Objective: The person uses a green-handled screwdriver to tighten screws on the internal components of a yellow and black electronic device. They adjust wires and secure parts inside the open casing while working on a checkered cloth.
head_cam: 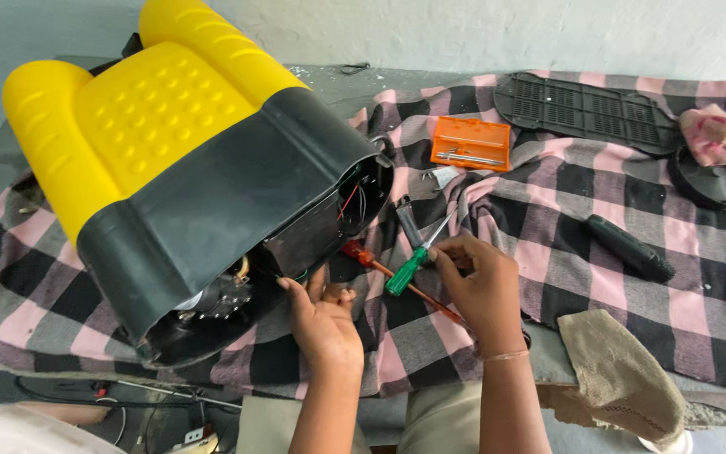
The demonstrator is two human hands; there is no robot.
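Observation:
A large yellow and black plastic tank [178, 160] lies on its side on a pink, grey and black checked cloth [565, 193], its open underside showing wires and metal parts. My left hand [321, 315] rests against that open base, fingers apart. My right hand [476, 286] grips a green-handled screwdriver [405, 273], its tip pointing up and right. A red-handled screwdriver [363, 256] lies on the cloth under my right hand.
An orange case of screwdriver bits [470, 143] sits behind my hands. A black grille panel [586, 109], a black ring [716, 181], a pink rag [720, 130], a black cylinder handle [630, 248] and a beige cloth [619, 374] lie to the right.

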